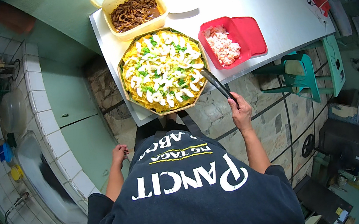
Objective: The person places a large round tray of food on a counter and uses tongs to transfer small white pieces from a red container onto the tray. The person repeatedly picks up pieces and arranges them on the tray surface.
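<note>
black tongs [219, 85] slant up-left, tips toward the topped noodles [163, 71].

By the head cam (L one of pair, wide fisheye), the scene is viewed from above, steeply downwd. The dark shirt [181, 218] is seen nearest, at btm; L hand [120, 153] and R hand [241, 111] are shown approx. mid-height, table [273, 10] farther, at top. Sink [35, 170] is bent along L rim.

Dark shirt [191, 219], white lettering [187, 180], yellow lettering [179, 153]
</note>
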A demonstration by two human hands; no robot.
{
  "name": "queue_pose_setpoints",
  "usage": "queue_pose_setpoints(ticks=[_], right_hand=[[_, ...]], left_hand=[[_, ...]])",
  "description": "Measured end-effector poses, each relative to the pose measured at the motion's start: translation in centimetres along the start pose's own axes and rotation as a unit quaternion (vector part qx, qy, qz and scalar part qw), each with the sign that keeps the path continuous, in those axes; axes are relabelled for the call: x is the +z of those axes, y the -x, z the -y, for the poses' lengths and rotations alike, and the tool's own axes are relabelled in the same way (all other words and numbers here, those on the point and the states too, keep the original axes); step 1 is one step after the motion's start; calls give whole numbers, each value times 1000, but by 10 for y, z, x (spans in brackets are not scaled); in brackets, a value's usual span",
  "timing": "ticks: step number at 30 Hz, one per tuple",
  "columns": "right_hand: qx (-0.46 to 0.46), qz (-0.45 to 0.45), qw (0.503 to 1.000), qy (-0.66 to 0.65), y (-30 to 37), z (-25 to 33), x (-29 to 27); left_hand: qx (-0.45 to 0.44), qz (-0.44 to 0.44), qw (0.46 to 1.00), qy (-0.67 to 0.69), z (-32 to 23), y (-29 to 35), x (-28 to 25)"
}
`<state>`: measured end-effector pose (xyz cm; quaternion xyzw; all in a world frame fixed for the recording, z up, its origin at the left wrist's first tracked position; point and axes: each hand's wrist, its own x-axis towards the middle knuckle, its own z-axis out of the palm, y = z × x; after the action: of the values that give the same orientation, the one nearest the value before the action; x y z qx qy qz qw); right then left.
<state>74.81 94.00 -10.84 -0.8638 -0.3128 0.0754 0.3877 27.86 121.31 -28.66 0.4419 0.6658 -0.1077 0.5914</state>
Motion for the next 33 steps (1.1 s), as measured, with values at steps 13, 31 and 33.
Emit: queue_pose_setpoints(ticks=[13,31,33], right_hand=[[-93,21,989,113,-20,5,-14],[-237,73,941,230,-38,16,-9],[-239,76,940,231,-39,16,-10]], left_hand=[[-19,19,1000,9,34,-4,-19],[-46,2,998,36,21,4,-11],[-61,-9,998,17,22,4,-11]])
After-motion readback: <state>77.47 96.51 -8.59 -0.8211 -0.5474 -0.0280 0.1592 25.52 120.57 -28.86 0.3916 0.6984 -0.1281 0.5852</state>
